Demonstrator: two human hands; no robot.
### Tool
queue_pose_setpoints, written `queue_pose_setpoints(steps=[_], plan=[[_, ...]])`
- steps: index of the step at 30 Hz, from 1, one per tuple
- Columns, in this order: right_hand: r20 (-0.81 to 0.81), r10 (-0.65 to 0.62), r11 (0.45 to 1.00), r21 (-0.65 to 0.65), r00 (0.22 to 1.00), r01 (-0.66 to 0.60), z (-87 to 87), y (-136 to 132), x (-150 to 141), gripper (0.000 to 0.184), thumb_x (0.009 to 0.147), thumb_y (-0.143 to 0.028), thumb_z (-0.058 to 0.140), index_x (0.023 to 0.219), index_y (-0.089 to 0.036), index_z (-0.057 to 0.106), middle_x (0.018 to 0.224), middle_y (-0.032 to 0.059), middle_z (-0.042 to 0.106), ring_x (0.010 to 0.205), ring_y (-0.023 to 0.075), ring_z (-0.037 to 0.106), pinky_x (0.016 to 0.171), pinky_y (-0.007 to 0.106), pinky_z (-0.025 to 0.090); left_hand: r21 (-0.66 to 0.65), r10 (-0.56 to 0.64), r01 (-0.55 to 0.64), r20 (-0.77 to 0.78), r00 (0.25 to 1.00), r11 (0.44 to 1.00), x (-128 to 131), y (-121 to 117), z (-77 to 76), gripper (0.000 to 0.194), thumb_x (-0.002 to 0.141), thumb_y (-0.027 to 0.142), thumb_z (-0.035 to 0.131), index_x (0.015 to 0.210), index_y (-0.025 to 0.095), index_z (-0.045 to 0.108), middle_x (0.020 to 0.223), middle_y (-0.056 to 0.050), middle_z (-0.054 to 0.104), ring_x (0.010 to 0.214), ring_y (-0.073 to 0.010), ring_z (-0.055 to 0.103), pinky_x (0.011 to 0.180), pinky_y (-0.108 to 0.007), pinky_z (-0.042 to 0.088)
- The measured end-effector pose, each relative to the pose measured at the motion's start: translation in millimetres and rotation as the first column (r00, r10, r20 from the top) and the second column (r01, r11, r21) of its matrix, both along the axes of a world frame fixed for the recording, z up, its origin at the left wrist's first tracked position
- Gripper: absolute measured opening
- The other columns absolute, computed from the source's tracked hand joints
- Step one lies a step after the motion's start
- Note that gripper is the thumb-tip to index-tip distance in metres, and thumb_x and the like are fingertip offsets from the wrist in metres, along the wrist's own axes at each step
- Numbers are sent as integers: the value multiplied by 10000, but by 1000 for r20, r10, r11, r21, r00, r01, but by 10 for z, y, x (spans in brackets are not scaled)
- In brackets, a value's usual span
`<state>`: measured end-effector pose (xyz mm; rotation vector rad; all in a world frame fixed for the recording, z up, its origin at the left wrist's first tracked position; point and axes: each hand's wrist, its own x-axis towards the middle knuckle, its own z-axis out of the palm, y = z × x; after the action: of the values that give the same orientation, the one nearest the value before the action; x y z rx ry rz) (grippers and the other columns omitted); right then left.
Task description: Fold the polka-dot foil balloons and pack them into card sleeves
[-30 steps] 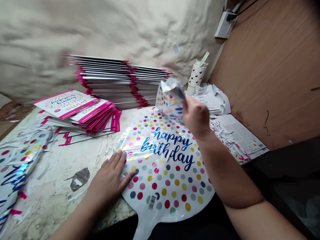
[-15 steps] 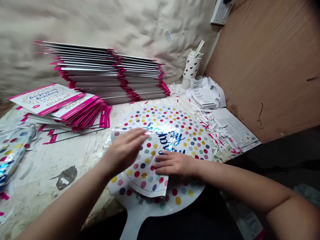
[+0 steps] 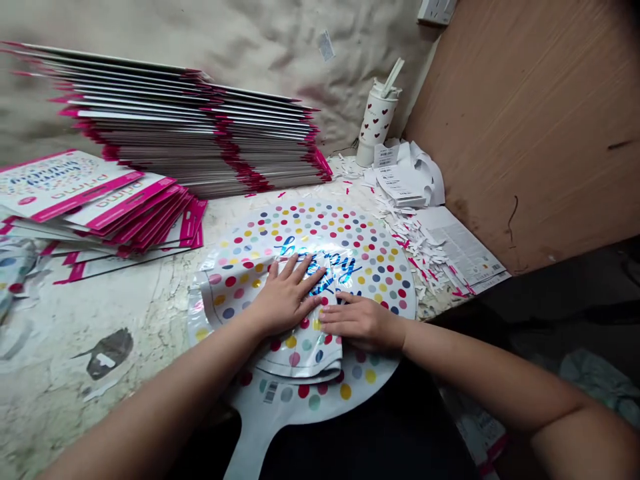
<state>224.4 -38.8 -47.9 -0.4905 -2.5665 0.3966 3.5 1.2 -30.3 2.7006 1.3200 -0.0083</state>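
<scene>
A round foil balloon [image 3: 373,267] with coloured polka dots and blue "happy birthday" lettering lies flat on the table, its tail [image 3: 255,433] pointing towards me. A folded piece of the same dotted foil [image 3: 295,353] rests across its lower middle and hides part of the lettering. I cannot tell whether this piece is a separate balloon. My left hand [image 3: 285,300] presses on the fold with fingers spread. My right hand [image 3: 360,323] lies flat beside it, also on the foil, and grips nothing.
A tall stack of pink-edged flat packets [image 3: 195,133] stands behind the balloon, with a looser pile [image 3: 85,200] to its left. Another foil balloon [image 3: 13,267] lies at the left edge. Paper scraps [image 3: 415,250], printed sheets [image 3: 463,247] and a heart-patterned cup [image 3: 376,123] sit at the right.
My right hand has brought the folded foil down onto the balloon, and both hands now press it flat. The view has shifted, moving the stack up and left.
</scene>
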Motion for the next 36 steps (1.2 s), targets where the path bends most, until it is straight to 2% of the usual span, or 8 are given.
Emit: queue_pose_setpoints(steps=[3,7,15,20,24,29,34,36], plan=[[41,-144,931,-333,989,150,134,89,14,267,895,-221,385,906,-157,643,865,64,695,854,163,630,896,356,435,-39,-13,12,-28,1000,999,-175,-31,0,561,911,498,227,1427,287,165,1513,-46,125,1384,-274,105,1081,-517,157],[272,-365,642,-619,890,452,348,337,-69,279,890,-309,389,816,-164,615,764,29,637,710,138,584,646,240,454,-53,92,-101,-156,983,994,-809,-167,-14,544,917,379,239,1430,208,179,1496,-50,181,1378,-239,153,1098,-484,154],[556,-495,473,-471,667,744,405,769,-501,327,877,-354,405,710,-163,611,741,68,629,665,177,567,559,260,398,279,493,-508,128,861,815,-1290,-554,275,474,890,325,309,1328,175,411,1407,-131,391,1312,-311,320,1040,-508,316],[581,-553,488,-355,597,797,433,759,-528,332,894,-319,383,743,-164,635,792,103,668,662,201,607,570,289,450,377,25,-85,163,986,922,-491,-886,74,624,867,314,412,1426,139,196,1376,-177,422,1280,-302,378,990,-467,397],[495,-672,522,-211,551,826,466,521,-599,342,911,-273,333,1096,-113,573,1038,205,631,939,319,594,759,453,474,278,55,-69,59,997,958,-295,-945,-180,639,871,439,382,1399,95,278,1406,-179,367,1288,-316,359,978,-475,398],[281,-441,885,-18,852,464,260,295,-829,551,913,-398,347,1395,-139,283,1472,131,252,1364,276,186,1104,513,125,223,51,-58,39,998,973,-387,-913,-180,631,874,483,367,1393,130,304,1412,-137,368,1312,-295,323,1027,-472,338],[382,-558,772,-86,737,629,125,336,-584,758,862,-563,361,1416,-66,216,1478,198,180,1371,306,145,1087,534,150,179,78,-84,38,996,980,-367,-919,-142,627,884,476,347,1413,156,249,1448,-114,295,1326,-277,297,1033,-466,332],[302,-464,872,-11,833,490,138,284,-407,709,853,-502,430,1409,-100,251,1481,180,188,1374,300,136,1086,533,157,170,75,-81,42,996,982,-367,-920,-142,636,882,480,348,1413,145,246,1451,-116,285,1330,-275,288,1038,-462,326]])
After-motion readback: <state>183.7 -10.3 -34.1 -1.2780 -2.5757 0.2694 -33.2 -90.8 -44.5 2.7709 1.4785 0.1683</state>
